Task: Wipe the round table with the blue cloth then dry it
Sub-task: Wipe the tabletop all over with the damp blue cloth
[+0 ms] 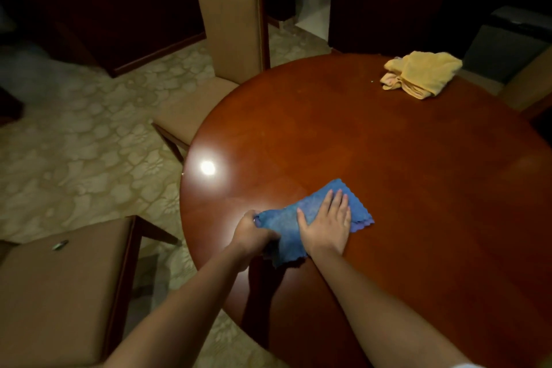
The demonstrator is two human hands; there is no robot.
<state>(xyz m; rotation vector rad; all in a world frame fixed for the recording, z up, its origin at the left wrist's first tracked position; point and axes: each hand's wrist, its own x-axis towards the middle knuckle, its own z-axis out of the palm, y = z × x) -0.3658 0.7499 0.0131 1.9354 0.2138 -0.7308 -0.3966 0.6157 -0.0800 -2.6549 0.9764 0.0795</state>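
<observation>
In the head view, the blue cloth (pixel 313 219) lies spread on the near left part of the round wooden table (pixel 388 158), and the right hand (pixel 327 225) presses flat on it with straight fingers, holding nothing, while the left hand (pixel 252 231) grips the left end of the cloth with curled fingers close to the table edge. A crumpled yellow towel (pixel 421 75) rests on the far side of the table, well apart from the hands, and two beige upholstered chairs, one (pixel 230 39) behind and one (pixel 59 293) at the left, stand beside the table on patterned carpet (pixel 89 134)
</observation>
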